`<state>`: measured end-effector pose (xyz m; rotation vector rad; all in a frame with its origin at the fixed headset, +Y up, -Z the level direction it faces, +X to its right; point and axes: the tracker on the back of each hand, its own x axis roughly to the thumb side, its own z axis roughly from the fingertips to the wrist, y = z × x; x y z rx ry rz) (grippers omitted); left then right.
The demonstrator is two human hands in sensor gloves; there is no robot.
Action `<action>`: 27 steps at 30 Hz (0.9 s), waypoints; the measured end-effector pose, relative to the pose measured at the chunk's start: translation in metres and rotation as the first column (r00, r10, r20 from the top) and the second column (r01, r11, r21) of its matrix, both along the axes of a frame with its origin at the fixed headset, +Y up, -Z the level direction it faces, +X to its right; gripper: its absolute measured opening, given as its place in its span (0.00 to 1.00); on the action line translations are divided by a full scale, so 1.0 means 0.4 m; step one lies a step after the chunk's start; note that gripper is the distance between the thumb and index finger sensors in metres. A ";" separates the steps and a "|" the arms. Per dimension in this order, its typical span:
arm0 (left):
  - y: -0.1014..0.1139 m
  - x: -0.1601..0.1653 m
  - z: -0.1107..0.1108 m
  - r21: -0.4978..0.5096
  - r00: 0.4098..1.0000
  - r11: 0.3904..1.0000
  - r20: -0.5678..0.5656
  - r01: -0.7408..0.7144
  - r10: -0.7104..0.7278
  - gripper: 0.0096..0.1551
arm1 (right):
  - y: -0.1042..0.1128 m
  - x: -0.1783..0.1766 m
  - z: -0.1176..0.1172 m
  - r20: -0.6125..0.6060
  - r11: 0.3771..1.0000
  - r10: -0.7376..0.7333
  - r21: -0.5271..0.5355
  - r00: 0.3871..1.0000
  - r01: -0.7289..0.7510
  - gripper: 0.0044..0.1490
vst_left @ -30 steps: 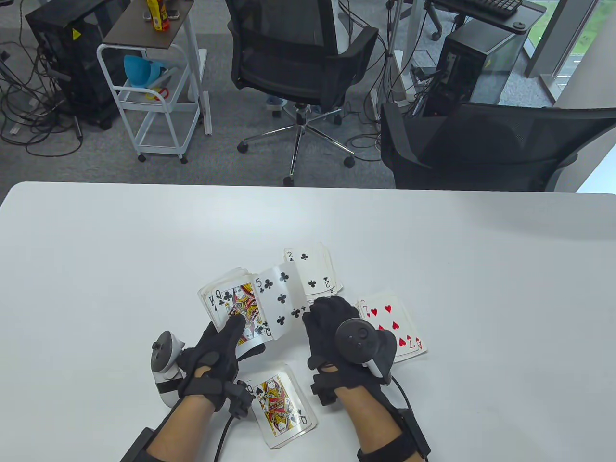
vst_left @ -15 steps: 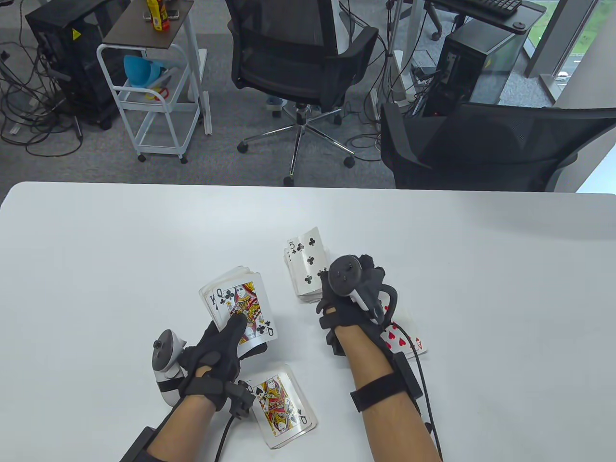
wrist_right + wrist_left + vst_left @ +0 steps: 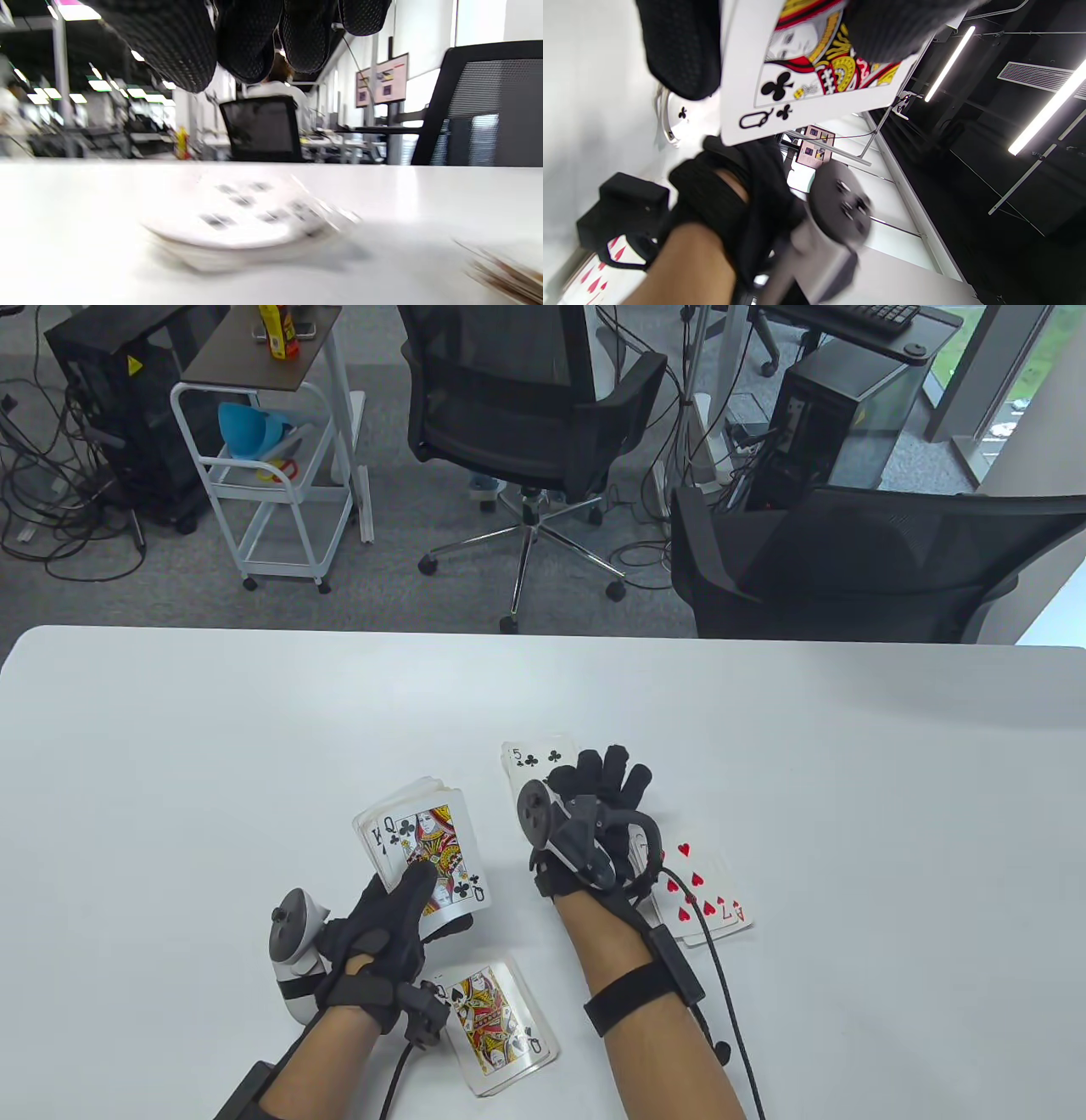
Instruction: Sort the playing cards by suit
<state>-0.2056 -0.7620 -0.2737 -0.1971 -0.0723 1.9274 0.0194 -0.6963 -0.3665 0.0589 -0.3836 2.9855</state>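
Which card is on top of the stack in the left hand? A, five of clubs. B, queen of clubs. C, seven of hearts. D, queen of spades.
B: the left hand grips a stack whose top card is the queen of clubs; its Q and club marks also show in the left wrist view.

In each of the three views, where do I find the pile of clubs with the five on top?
Table view: the clubs pile lies at centre, mostly hidden under the right hand; only its far end with the 5 shows.
Left wrist view: a white edge with one club pip at left, beyond the held queen of clubs, is probably it.
Right wrist view: the blurred stack at centre, below the fingers.
Shared landmark: the white table.
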 end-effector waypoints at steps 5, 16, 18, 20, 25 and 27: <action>-0.002 0.000 0.002 0.003 1.000 1.000 -0.001 0.019 -0.019 0.31 | 0.039 0.007 0.172 -0.249 0.934 -0.348 -0.009 0.904 0.357 0.31; -0.005 -0.008 0.002 0.006 0.998 0.998 0.016 0.057 -0.057 0.31 | -0.055 -0.013 0.240 -0.362 0.919 -0.394 -0.138 0.845 0.370 0.36; -0.003 -0.007 0.002 0.010 0.997 0.997 0.015 0.070 -0.070 0.31 | -0.065 -0.024 0.247 -0.382 0.910 -0.413 -0.160 0.827 0.382 0.36; -0.004 -0.007 0.001 0.009 0.997 0.997 0.015 0.076 -0.076 0.31 | -0.066 -0.026 0.249 -0.373 0.903 -0.429 -0.167 0.823 0.395 0.37; -0.005 -0.004 -0.005 0.022 0.998 0.998 0.029 0.059 -0.060 0.30 | -0.049 -0.004 0.254 -0.347 0.901 -0.425 -0.076 0.836 0.427 0.40; -0.006 0.001 -0.003 0.031 0.998 0.998 0.033 0.059 -0.060 0.30 | -0.051 -0.002 0.253 -0.358 0.876 -0.478 -0.129 0.802 0.465 0.37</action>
